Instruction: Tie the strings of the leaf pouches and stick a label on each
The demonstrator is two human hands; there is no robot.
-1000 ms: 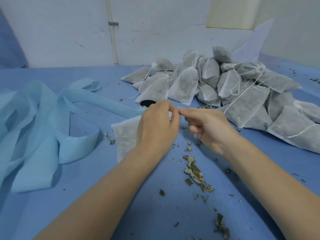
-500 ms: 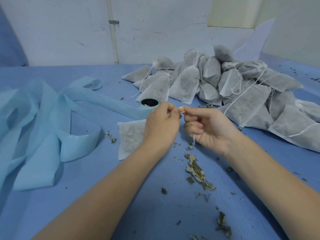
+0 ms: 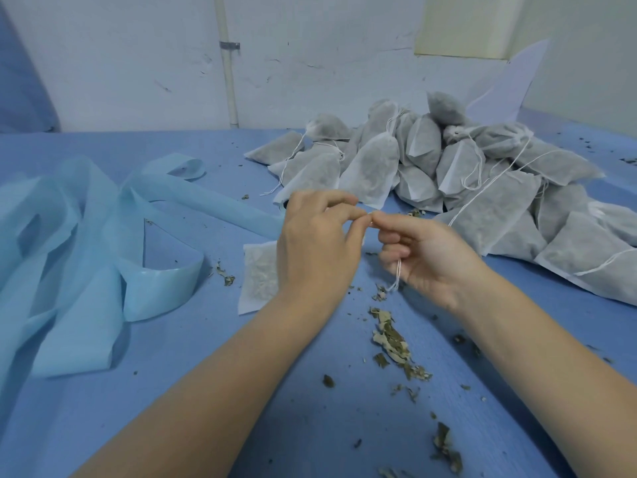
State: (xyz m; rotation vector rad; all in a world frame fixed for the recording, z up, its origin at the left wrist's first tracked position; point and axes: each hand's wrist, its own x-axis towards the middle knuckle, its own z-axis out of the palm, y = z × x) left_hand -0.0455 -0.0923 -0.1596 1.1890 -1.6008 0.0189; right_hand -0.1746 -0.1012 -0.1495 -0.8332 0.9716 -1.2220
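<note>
Lying on the blue tabletop (image 3: 172, 426) under the left hand (image 3: 319, 246), a light, limp leaf pouch (image 3: 259, 279), best steered by its thin, slippery drawstring (image 3: 397, 276), pinched now between both hands, right hand (image 3: 424, 258) curled round its tail.

We find no text, brand, number or sign that can be read anywhere. The white pouch (image 3: 259, 277) lying on the blue table (image 3: 206, 391) bears no print that we can see, and the heap of pouches (image 3: 448, 167) behind it shows only plain fabric and white strings. We see no writing on the pale blue strip (image 3: 86, 236) to the left of that pouch either.
</note>
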